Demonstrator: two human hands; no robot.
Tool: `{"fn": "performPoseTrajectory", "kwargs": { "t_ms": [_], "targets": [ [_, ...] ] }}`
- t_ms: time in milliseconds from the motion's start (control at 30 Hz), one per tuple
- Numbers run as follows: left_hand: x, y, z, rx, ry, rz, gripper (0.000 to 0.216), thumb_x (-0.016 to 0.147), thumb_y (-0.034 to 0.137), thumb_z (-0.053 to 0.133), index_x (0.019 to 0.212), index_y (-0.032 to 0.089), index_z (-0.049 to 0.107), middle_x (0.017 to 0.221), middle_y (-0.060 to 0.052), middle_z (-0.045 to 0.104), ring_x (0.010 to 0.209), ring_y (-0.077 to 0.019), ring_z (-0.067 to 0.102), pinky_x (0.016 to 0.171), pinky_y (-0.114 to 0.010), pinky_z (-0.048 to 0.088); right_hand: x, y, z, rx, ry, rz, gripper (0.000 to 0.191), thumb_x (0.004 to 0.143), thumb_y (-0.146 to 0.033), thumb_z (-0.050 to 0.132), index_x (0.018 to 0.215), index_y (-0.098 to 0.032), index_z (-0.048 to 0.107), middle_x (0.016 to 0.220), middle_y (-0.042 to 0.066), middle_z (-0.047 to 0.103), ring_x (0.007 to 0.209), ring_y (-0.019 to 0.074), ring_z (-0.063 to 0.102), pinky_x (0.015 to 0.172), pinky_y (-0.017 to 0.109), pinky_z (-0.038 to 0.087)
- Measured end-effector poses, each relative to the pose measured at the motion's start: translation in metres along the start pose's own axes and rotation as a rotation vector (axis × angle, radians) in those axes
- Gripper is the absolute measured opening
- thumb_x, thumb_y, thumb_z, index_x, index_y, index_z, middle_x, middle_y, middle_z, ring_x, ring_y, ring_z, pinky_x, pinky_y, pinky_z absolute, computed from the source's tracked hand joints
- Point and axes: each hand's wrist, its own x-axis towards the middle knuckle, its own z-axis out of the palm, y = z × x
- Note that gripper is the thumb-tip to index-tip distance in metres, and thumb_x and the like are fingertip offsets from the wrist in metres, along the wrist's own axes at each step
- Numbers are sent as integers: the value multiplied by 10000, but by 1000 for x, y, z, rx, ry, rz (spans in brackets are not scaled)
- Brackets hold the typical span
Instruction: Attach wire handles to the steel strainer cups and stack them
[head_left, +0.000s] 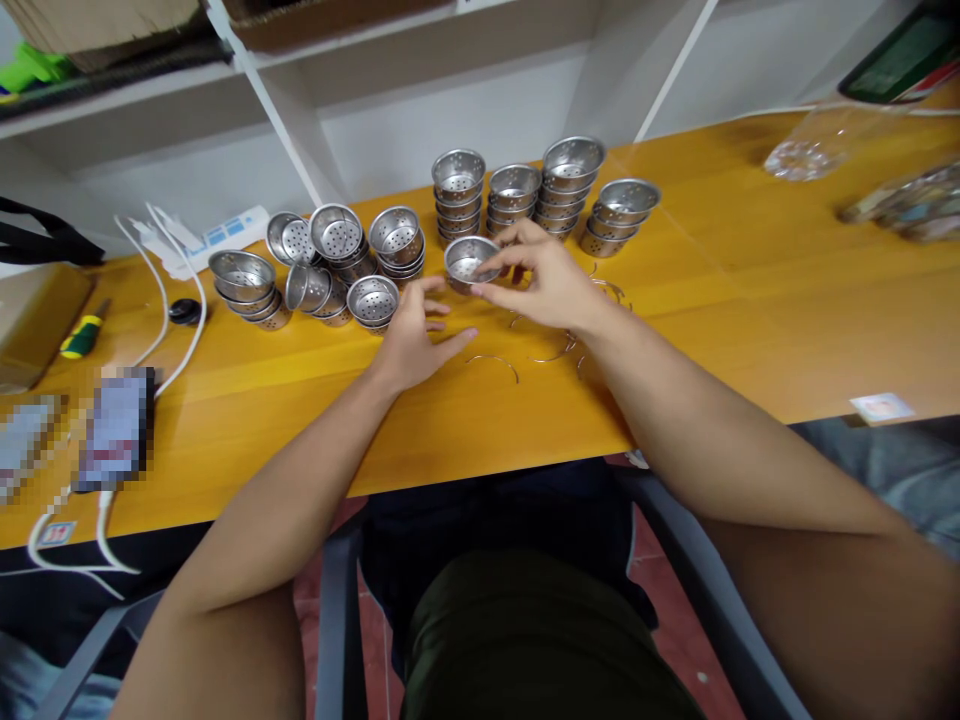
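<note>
"Looking down, where do you see the perforated metal cup?"

"Over the wooden table, with the right hand gripping its three-o'clock side."

"And the left hand?"

"Empty, fingers spread, at the cup's seven o'clock, just beside another perforated cup."

"What lies farther out?"

"A curved wire at half past five, a stack of perforated cups at twelve, toward the white shelf, and a power strip well apart at nine."
</note>
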Motion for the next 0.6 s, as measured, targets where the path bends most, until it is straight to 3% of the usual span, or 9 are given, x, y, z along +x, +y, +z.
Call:
{"fn": "performPoseTrajectory", "kwargs": {
  "t_ms": [67,133,200,300,433,533,600],
  "targets": [
    [0,13,-4,67,-47,26,300,1042,379,955,1156,233,719,1173,-65,776,955,-179,776,838,-331,658,1,11,0,-72,4,84,408,1072,-619,970,1261,-257,958,1383,165,765,1321,433,776,1236,685,656],
    [0,27,-8,73,-162,81,295,1081,387,885,948,233,671,927,-4,714,791,-147,664,764,-310,568,1,15,6,-104,-31,136,371,1059,-563,976,1228,-233,965,1343,169,769,1266,416,795,1226,666,665],
    [0,39,-11,47,-326,123,359,1096,421,856,878,238,638,824,23,679,715,-136,595,718,-303,503,2,14,16,-102,-88,149,356,1057,-548,966,1197,-221,969,1302,167,779,1226,398,804,1212,627,675],
    [-1,49,-11,37,-414,141,403,1096,445,827,836,242,598,755,44,637,677,-131,554,711,-307,462,4,6,33,-106,-159,129,344,1067,-565,938,1160,-235,965,1298,163,811,1231,392,806,1202,589,679],
    [0,45,-9,47,-369,156,376,1081,432,810,836,241,598,761,47,625,673,-128,540,709,-306,438,5,-3,48,-115,-231,73,329,1087,-444,861,1322,-232,947,1398,182,854,1305,414,816,1220,606,671],
    [1,42,-10,58,-356,176,361,1094,413,799,838,240,612,743,51,624,662,-127,535,712,-305,438,3,-4,49,-51,-288,-29,615,1049,-328,815,1652,-207,830,1583,206,835,1501,438,780,1335,632,625],
    [1,43,-11,66,-368,181,367,1104,420,800,841,241,615,754,41,655,680,-135,558,726,-309,459,2,-2,44,-26,-279,-50,700,1052,-332,799,1732,-168,770,1656,237,797,1552,442,764,1366,635,612]
  ]
}}
